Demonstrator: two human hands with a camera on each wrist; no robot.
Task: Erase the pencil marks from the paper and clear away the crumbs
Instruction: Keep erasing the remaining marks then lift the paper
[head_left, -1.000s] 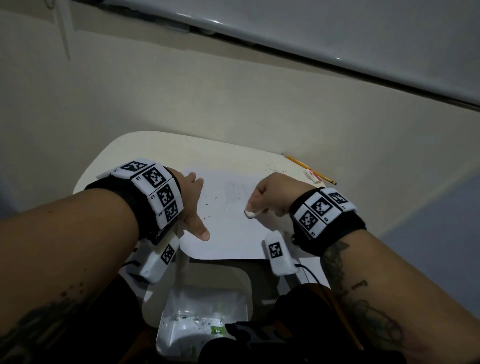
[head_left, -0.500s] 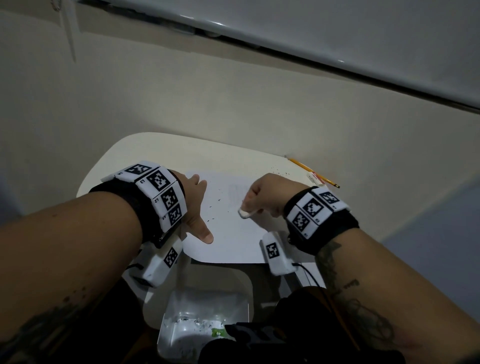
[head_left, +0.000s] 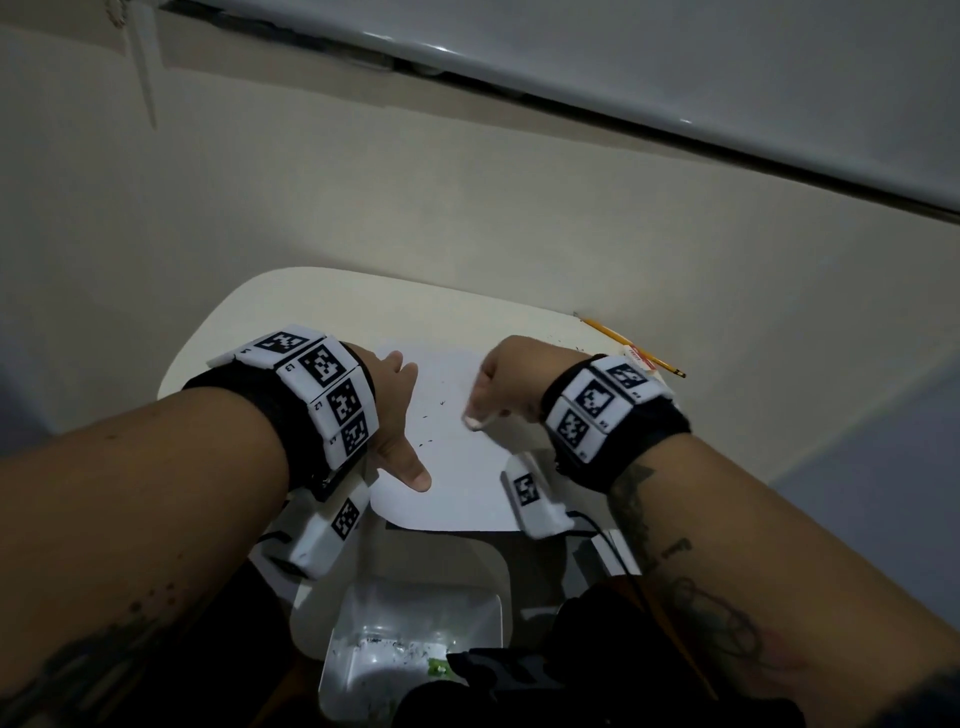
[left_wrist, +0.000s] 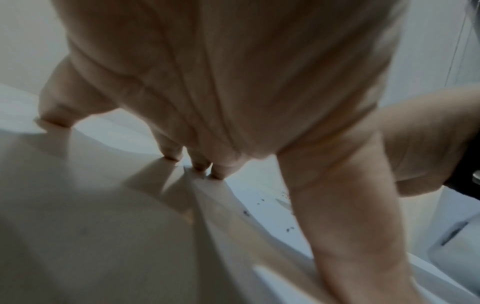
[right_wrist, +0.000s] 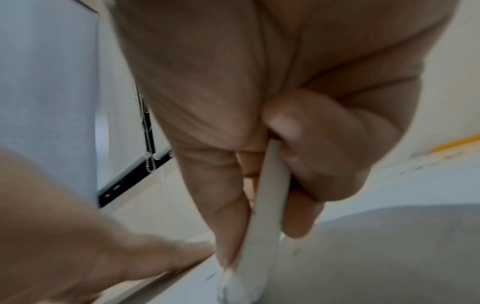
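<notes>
A white sheet of paper (head_left: 457, 483) lies on the small pale table (head_left: 311, 306). My left hand (head_left: 397, 415) rests spread and straight on the sheet's left edge, its fingertips (left_wrist: 200, 165) pressing down and the thumb pointing toward me. My right hand (head_left: 506, 382) is a fist pinching a white eraser (head_left: 474, 422), whose tip touches the middle of the paper. The right wrist view shows the eraser (right_wrist: 270, 205) clamped between thumb and fingers. Dark eraser crumbs (head_left: 431, 415) lie scattered between both hands, and crumbs (left_wrist: 259, 202) also show beside the left thumb.
A yellow pencil (head_left: 631, 347) and a small white-and-red item (head_left: 638, 357) lie at the table's far right edge by the wall. Below the table's near edge sits a white bin (head_left: 363, 665) holding dark crumbs and a green scrap.
My right hand has slid the eraser leftward across the paper, closer to the left hand. The grey smudge seen earlier is no longer visible. The left hand keeps its place.
</notes>
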